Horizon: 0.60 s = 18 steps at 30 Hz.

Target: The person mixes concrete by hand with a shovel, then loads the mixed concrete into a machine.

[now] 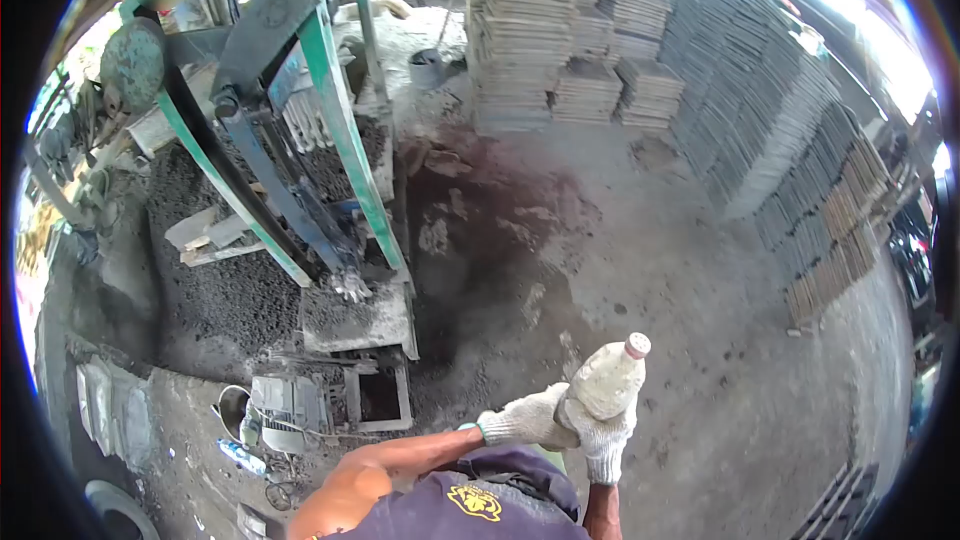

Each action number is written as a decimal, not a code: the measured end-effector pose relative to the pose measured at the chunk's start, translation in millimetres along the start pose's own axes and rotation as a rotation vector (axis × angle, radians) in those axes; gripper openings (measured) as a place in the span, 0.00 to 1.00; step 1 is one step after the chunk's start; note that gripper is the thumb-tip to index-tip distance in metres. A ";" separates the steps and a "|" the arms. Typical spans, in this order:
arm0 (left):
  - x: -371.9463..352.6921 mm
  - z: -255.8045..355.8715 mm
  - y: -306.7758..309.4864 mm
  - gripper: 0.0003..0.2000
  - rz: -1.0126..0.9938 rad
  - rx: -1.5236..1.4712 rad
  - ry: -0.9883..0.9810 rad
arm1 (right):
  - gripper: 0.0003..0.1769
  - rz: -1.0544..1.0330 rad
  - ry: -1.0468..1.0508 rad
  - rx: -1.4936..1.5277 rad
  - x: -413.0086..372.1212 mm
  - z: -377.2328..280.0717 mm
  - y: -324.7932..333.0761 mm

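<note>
A dusty, pale bottle point(607, 382) with a pinkish cap point(637, 344) is held in front of my body, its cap pointing up and away to the right. The cap's top shows small dark dots. My right hand point(606, 432), in a whitish knit glove, wraps around the lower part of the bottle. Against the bottle's lower left side is my left hand point(532, 416), gloved the same way, with its fingers curled in. The bottle's base is hidden by the gloves.
At left stands a green-framed machine point(335, 100) beside a heap of dark grit point(200, 285). A motor point(288, 410) and a square frame point(405, 395) sit in front of it. Tall stacks of flat tiles point(525, 30) line the back, with more stacks point(730, 90) along the right.
</note>
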<state>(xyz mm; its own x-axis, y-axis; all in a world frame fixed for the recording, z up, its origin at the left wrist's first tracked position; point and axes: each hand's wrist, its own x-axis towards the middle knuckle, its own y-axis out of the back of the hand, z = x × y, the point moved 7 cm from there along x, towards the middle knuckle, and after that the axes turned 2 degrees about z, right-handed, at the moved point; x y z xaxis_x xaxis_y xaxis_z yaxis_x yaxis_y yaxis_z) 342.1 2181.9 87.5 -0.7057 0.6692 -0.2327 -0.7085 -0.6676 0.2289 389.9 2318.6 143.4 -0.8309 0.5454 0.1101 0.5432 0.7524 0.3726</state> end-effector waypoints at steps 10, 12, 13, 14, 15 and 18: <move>159.5 -4.9 75.1 0.36 -0.048 -0.124 0.054 | 0.58 -0.180 -0.058 0.106 180.5 3.2 -67.2; 201.4 -6.4 97.3 0.33 0.002 -0.107 0.028 | 0.57 -0.188 0.004 0.140 235.1 8.2 -88.1; 221.1 -2.3 110.4 0.32 0.027 -0.098 0.015 | 0.57 -0.192 0.015 0.158 254.0 8.2 -97.5; 238.0 2.6 126.9 0.32 0.053 -0.159 0.006 | 0.55 -0.214 0.009 0.100 276.5 2.6 -106.5; 252.3 8.3 147.1 0.32 0.080 -0.220 0.000 | 0.55 -0.243 0.045 0.091 302.8 -5.6 -124.1; 251.6 34.8 213.3 0.31 0.282 -0.286 0.054 | 0.53 -0.391 0.042 0.128 360.3 -20.6 -163.5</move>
<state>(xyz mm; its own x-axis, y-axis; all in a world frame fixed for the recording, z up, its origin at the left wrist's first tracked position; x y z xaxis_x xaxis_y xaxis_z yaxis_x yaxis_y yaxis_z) 13.4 2219.3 110.7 -0.8658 0.4337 -0.2497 -0.4525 -0.8915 0.0204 -0.8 2384.5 141.2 -0.9804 0.1960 0.0211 0.1941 0.9413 0.2763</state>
